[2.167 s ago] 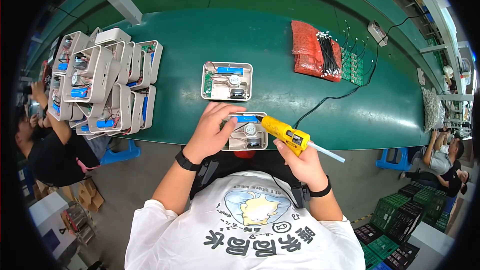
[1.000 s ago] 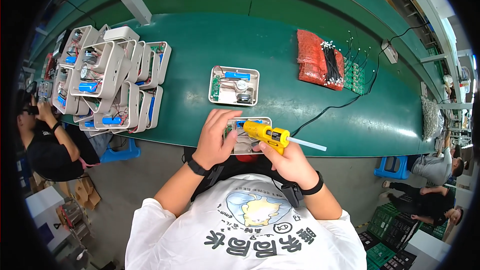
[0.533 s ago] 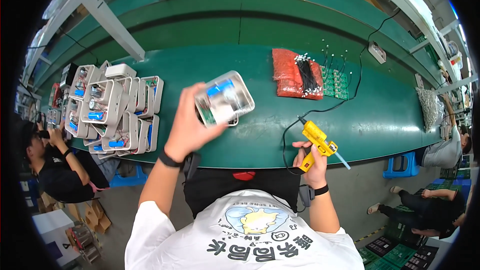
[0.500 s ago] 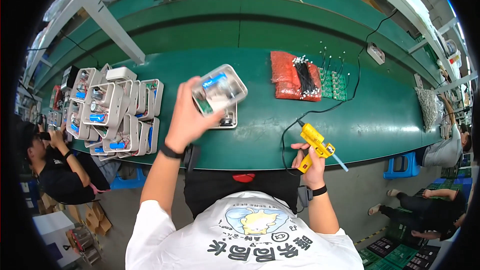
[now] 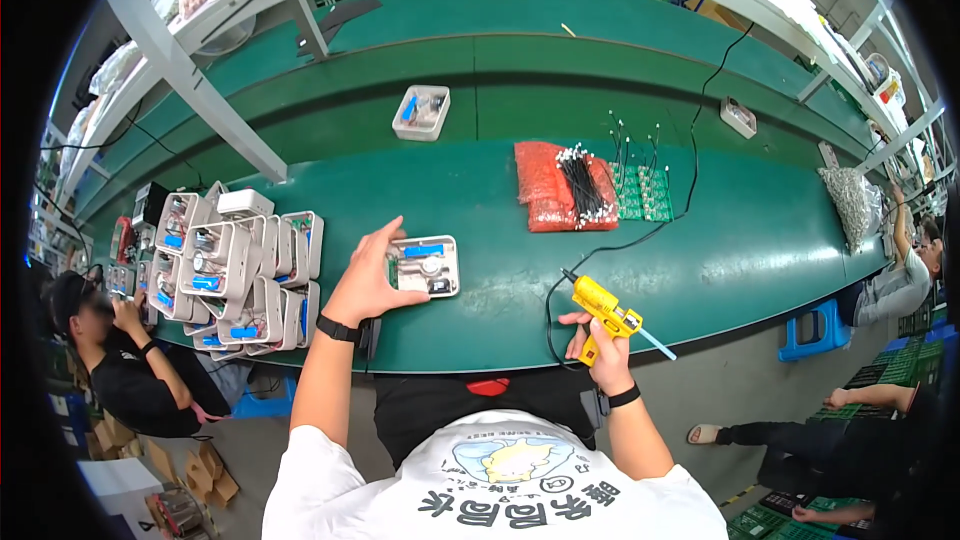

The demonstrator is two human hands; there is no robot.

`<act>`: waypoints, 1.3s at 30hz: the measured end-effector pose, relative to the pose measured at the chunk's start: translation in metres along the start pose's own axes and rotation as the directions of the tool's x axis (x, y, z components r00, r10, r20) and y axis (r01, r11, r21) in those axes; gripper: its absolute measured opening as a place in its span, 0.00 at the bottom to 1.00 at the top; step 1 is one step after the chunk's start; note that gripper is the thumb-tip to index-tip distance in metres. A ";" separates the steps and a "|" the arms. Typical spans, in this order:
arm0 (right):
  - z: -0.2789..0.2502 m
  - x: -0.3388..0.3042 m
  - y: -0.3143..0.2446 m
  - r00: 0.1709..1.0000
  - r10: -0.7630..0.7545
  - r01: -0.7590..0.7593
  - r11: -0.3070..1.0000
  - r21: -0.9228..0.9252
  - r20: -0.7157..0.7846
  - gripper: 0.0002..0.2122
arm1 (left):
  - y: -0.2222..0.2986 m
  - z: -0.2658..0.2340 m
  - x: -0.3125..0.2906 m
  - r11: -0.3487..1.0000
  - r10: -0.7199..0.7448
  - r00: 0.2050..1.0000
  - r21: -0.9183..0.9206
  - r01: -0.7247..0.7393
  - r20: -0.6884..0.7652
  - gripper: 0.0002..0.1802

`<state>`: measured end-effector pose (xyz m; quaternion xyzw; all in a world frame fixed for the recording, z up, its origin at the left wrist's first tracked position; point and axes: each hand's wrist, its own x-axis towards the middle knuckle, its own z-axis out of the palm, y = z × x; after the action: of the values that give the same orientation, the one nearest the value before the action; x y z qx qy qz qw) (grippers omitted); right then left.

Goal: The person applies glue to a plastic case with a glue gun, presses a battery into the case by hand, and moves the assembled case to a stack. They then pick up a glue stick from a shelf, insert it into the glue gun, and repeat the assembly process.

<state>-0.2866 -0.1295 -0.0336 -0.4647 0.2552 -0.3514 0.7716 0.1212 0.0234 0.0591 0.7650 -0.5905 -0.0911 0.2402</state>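
On the near part of the green bench lies an open white plastic case (image 5: 448,268) with a blue battery cell, a round part and a green circuit board inside. My left hand (image 5: 368,275) is at its left end, thumb by the near edge and fingers spread toward the far corner; part of the case is hidden behind it. A yellow hot glue gun (image 5: 604,306) with a pale blue glue stick at its rear is in my right hand (image 5: 604,352), fingers wrapped round the handle. Its black cord runs away over the bench.
Similar white cases (image 5: 222,258) are stacked at the left. Another case (image 5: 422,113) sits on the far green strip, and one more (image 5: 738,118) farther right. Red bubble wrap (image 5: 545,190) with black wires lies beside green circuit boards (image 5: 642,192). Co-workers sit on both sides.
The case that my left hand held up now sits on the far strip, let go. My left hand has come down to the case on the bench. The right hand keeps the glue gun.
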 end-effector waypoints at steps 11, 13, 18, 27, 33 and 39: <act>0.007 0.003 0.000 0.999 -0.014 0.012 0.998 -0.060 -0.040 0.12 | 0.058 0.046 -0.044 0.938 0.251 0.961 -0.276 -0.211 0.118 0.47; 0.007 0.004 0.001 0.999 -0.028 0.026 0.998 -0.060 -0.036 0.12 | 0.067 0.044 -0.046 0.933 0.226 0.967 -0.310 -0.180 0.119 0.42; 0.006 0.004 -0.002 0.999 -0.024 0.021 0.997 -0.079 -0.030 0.12 | 0.061 0.050 -0.033 0.964 0.203 0.971 -0.201 -0.175 0.128 0.21; 0.007 0.001 -0.002 0.999 -0.038 0.036 0.997 -0.062 -0.037 0.12 | 0.080 0.056 -0.027 0.962 0.205 0.966 0.146 -0.229 0.159 0.10; 0.019 -0.003 -0.017 0.996 0.045 -0.032 0.984 -0.177 0.071 0.13 | 0.070 0.050 -0.031 0.980 0.188 0.979 -0.079 -0.182 0.078 0.07; 0.081 0.002 -0.044 0.906 0.381 -0.302 0.888 -0.347 0.185 0.15 | 0.063 0.116 -0.068 0.493 -0.418 0.901 -0.862 0.117 -0.117 0.07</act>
<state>-0.2408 -0.1014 0.0416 -0.5676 0.2871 -0.1037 0.7646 -0.0015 0.0461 -0.0214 0.6423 -0.2998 -0.2770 0.6487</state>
